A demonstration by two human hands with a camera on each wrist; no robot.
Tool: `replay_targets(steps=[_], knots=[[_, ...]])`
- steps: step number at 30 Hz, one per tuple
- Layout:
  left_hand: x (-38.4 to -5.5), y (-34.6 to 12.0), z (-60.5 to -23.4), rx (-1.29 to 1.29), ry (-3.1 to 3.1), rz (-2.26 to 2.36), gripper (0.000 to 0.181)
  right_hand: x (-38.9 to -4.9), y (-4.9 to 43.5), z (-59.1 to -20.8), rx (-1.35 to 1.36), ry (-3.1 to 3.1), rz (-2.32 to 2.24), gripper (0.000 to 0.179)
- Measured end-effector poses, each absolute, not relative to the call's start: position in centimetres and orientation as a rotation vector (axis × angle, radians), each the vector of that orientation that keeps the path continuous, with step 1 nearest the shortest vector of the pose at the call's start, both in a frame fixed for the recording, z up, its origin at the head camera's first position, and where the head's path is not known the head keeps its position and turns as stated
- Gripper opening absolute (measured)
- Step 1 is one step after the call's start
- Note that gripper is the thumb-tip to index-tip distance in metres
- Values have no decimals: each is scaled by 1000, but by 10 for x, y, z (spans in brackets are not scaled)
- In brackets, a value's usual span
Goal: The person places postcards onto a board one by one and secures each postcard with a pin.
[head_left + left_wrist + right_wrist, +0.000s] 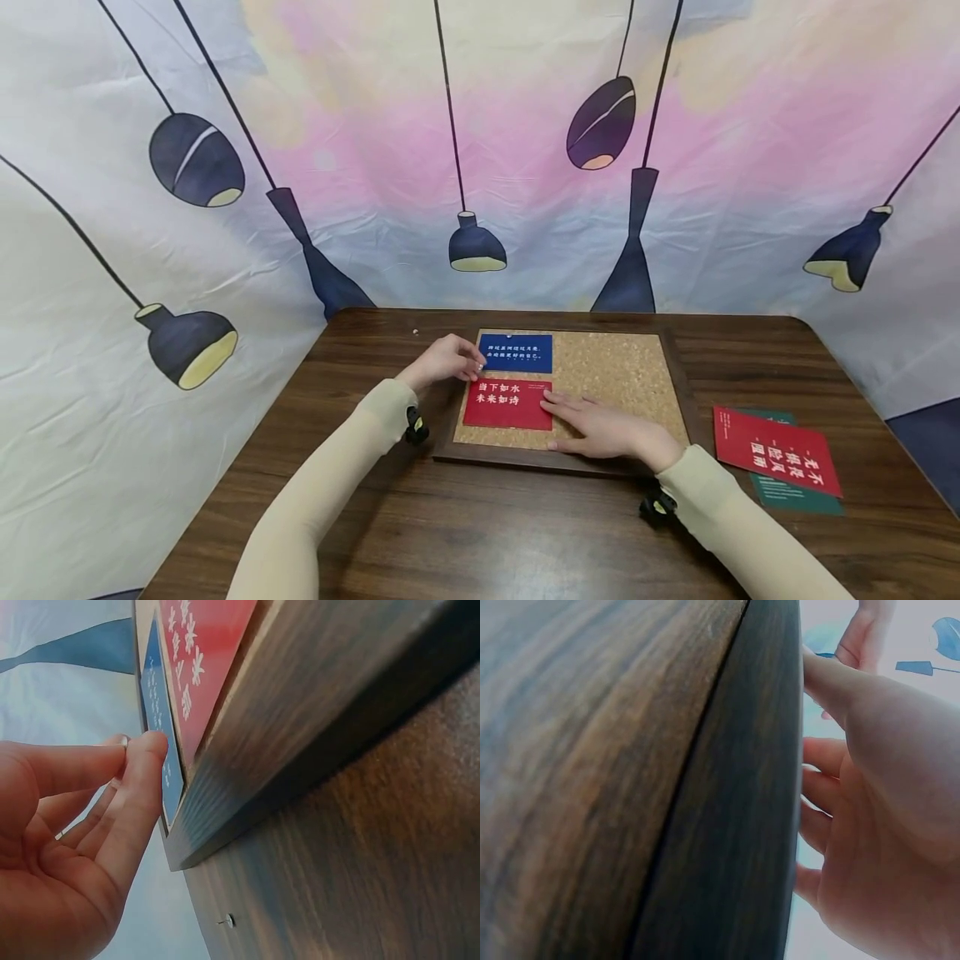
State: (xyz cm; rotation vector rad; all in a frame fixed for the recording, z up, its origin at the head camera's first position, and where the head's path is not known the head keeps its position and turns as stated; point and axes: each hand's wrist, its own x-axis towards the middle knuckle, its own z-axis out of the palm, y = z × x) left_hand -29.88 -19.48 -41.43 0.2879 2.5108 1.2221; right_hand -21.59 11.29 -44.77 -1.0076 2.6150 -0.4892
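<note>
So a cork board (618, 367) with a dark wood frame (540, 462) was set down on a brown table (480, 533), and two cards were laid on its left half. A blue card (517, 353) with white writing was placed at the top, with a small pin (508, 336) seen at its upper edge. A red card (510, 408), also printed in white, was positioned just below it, close to the frame's near left part.

The left hand (442, 362) was held over the board's left edge, right by where the two cards nearly met. What looked like a small silvery tack (125, 740) was pinched between its thumb and fingertip. Whether the tack's point was touching anything couldn't be told.

The right hand (603, 429) was spread out flat, nothing gripped, with its fingertips rested on the right side of the red card and its thumb put down lower on the board.

Another loose tack (230, 920) was spotted on the table, off past the board's left side. Over on the right, a second red card (776, 450) was stacked crosswise on a green card (802, 494), partly covering it. The back was all taken up by a pastel cloth (525, 167) printed with dark hanging lamps.
</note>
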Motion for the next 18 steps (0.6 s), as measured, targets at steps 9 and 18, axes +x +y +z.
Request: replay_targets(steps=[9, 18], knots=[[-298, -198, -417, 338, 2464, 1206, 15, -215, 113, -446, -1027, 2606, -496, 75], [-297, -200, -420, 310, 2476, 1187, 13, -216, 114, -448, -1023, 2605, -507, 76]])
